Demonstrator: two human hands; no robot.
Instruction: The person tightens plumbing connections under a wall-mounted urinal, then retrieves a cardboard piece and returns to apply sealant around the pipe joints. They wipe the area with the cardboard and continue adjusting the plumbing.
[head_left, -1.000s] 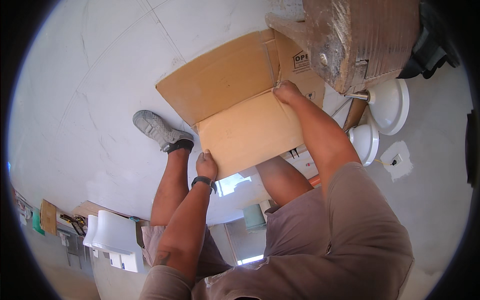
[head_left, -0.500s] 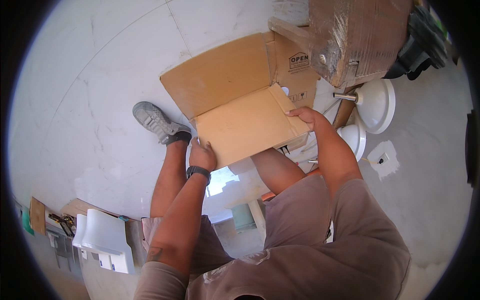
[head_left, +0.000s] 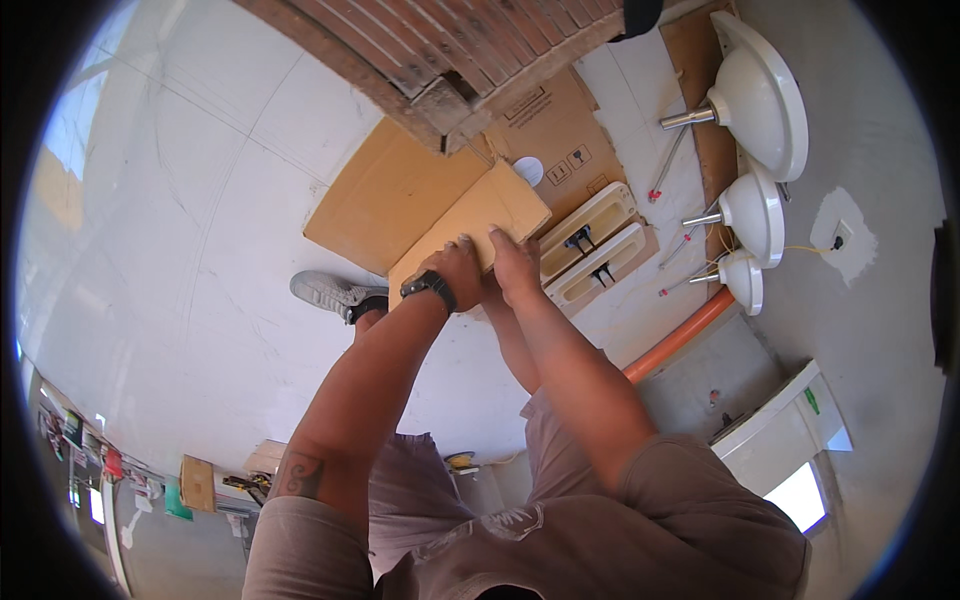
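Both at once: slanting the left hand [head_left: 458, 272] in from seven o'clock and the right hand [head_left: 516, 266] in from five, nearly meeting side by side at the near edge of the folded cardboard [head_left: 475, 212], just past centre toward twelve. Bending the left wrist beyond a dark watch [head_left: 422, 285] and turning the back of that hand upward. Bunching the left fingers close together, slightly curled, aiming toward twelve and resting on the cardboard. Laying the right thumb along its near edge, aiming toward eleven, while hiding most of the other right fingers from view; touching the cardboard with both hands, but being unable to tell whether pinching it from below. Seeing a tan flap [head_left: 395, 190] opening out at eleven, a slatted wooden piece [head_left: 500, 40] looming at twelve by the rim, pale troughs [head_left: 600, 262] lying at two, white basins [head_left: 765, 110] leaning farther out at two, an orange pipe [head_left: 680, 337] running just past three, and a grey shoe [head_left: 325, 290] resting at nine on the pale floor [head_left: 200, 330].
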